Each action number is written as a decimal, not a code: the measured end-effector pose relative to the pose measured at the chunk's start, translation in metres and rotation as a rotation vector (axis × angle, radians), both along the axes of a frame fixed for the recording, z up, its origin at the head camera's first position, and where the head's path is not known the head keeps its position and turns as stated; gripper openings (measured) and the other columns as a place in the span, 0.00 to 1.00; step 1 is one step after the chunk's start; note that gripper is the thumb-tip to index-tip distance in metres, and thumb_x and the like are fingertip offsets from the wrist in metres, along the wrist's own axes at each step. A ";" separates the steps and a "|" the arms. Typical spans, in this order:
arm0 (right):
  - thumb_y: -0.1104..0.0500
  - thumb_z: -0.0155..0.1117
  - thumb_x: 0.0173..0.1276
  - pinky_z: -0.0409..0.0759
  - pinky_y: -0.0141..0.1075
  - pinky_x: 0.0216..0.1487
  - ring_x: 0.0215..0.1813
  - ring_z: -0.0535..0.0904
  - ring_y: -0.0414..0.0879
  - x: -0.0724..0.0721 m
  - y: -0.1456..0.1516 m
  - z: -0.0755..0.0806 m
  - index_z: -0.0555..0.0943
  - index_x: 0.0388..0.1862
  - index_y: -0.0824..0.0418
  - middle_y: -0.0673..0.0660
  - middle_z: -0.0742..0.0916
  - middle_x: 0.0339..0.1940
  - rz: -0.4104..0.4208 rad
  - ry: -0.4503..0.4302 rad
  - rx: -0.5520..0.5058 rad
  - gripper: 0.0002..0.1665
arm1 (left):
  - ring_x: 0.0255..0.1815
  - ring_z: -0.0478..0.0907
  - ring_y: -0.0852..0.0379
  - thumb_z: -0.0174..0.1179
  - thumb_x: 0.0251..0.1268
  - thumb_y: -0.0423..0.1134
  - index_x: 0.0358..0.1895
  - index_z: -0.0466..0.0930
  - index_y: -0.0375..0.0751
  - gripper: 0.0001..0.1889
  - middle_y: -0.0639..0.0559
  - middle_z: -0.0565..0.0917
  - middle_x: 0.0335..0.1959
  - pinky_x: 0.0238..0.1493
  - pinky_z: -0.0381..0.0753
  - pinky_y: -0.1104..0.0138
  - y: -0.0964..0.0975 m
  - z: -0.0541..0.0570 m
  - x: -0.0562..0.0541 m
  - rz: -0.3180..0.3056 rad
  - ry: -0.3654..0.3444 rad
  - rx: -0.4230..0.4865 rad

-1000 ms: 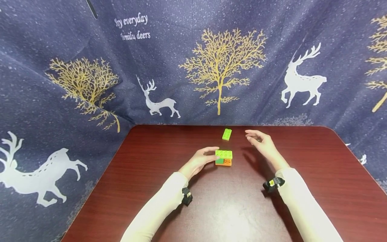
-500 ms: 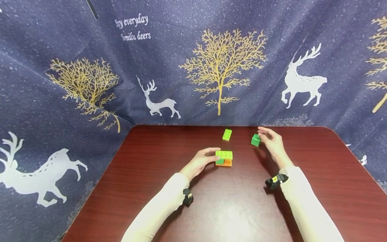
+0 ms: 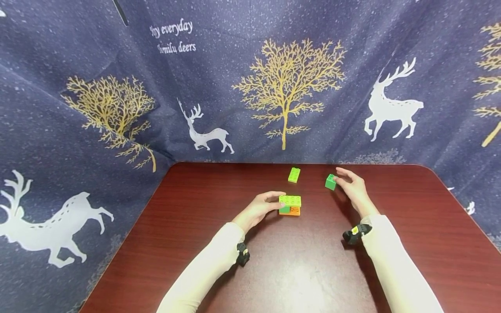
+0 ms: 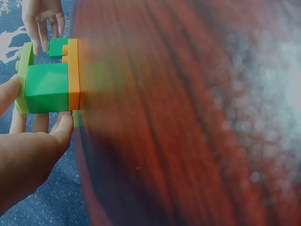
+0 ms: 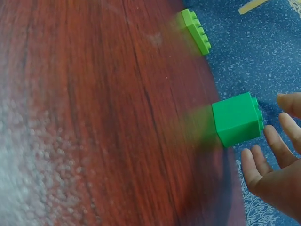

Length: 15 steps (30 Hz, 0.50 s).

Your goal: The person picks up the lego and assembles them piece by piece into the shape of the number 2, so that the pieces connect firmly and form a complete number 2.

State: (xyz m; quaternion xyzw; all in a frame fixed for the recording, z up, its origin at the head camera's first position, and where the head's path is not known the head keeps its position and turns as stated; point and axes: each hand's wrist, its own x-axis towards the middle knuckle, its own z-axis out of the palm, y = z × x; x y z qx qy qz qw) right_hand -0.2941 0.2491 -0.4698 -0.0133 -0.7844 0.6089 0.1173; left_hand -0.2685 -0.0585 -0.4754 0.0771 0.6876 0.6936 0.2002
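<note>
Left hand (image 3: 256, 211) pinches lime, green and orange plastic brick stack (image 3: 291, 201); right hand (image 3: 354, 189) loosely spread, nothing held.
Cubic green plastic block (image 3: 330, 183) sits on table (image 3: 176, 217), farther and right of stack, at right hand's fingertips; contact unclear. Suggest gripping opposite sides squarely, studs clear.

A: What's the L hand (image 3: 259, 209) on?
B: Stack (image 3: 291, 200), gripped at its L end: lime on top, green under that on the L, orange at the bottom.
A: And the R hand (image 3: 354, 190)?
B: Just beside the green block (image 3: 330, 184), fingertips at its R side; can't tell abt contact.
A: Anything else on the table (image 3: 213, 191)?
B: Yep, lime brick (image 3: 294, 175) nr the far edge, beyond the stack, L of the green block.
A: Bkgd?
B: Blue cloth (image 3: 215, 65) w/ white deer (image 3: 391, 107) + gold trees (image 3: 285, 115).
</note>
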 end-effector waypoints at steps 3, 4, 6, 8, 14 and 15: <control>0.60 0.61 0.69 0.76 0.24 0.42 0.42 0.74 0.25 -0.002 0.000 0.001 0.68 0.67 0.70 0.55 0.81 0.54 0.018 -0.048 0.008 0.31 | 0.47 0.78 0.58 0.65 0.59 0.30 0.60 0.77 0.36 0.23 0.46 0.80 0.55 0.57 0.73 0.66 0.000 0.002 -0.001 -0.001 0.001 -0.015; 0.60 0.61 0.69 0.76 0.25 0.42 0.41 0.73 0.25 -0.003 0.000 0.002 0.68 0.68 0.70 0.60 0.79 0.58 0.023 -0.062 0.009 0.31 | 0.47 0.78 0.58 0.65 0.59 0.30 0.60 0.77 0.36 0.23 0.46 0.80 0.55 0.57 0.73 0.66 0.000 0.002 -0.002 -0.002 0.001 -0.017; 0.61 0.61 0.69 0.76 0.26 0.42 0.42 0.72 0.27 -0.005 0.000 0.002 0.67 0.69 0.69 0.68 0.74 0.63 0.032 -0.090 0.025 0.31 | 0.47 0.78 0.58 0.66 0.59 0.31 0.60 0.77 0.37 0.23 0.46 0.80 0.55 0.56 0.73 0.66 0.000 0.003 -0.002 0.000 0.004 -0.023; 0.62 0.60 0.68 0.75 0.25 0.42 0.44 0.71 0.30 -0.006 0.000 0.001 0.66 0.69 0.68 0.70 0.72 0.64 0.038 -0.120 0.045 0.32 | 0.47 0.78 0.58 0.66 0.59 0.30 0.59 0.78 0.37 0.23 0.47 0.80 0.55 0.55 0.74 0.66 0.000 0.003 -0.002 0.002 0.002 -0.029; 0.64 0.60 0.67 0.71 0.24 0.42 0.54 0.71 0.49 -0.005 -0.001 -0.004 0.66 0.69 0.68 0.71 0.73 0.63 0.038 -0.205 0.120 0.32 | 0.45 0.79 0.58 0.65 0.59 0.30 0.59 0.78 0.38 0.22 0.46 0.81 0.53 0.53 0.76 0.65 -0.001 0.003 0.001 -0.008 0.000 -0.028; 0.65 0.60 0.66 0.70 0.25 0.43 0.56 0.71 0.52 -0.005 -0.001 -0.005 0.67 0.69 0.68 0.71 0.74 0.63 0.038 -0.210 0.126 0.32 | 0.44 0.79 0.58 0.65 0.59 0.30 0.59 0.78 0.37 0.22 0.46 0.81 0.53 0.54 0.76 0.65 -0.001 0.003 0.001 -0.009 -0.002 -0.026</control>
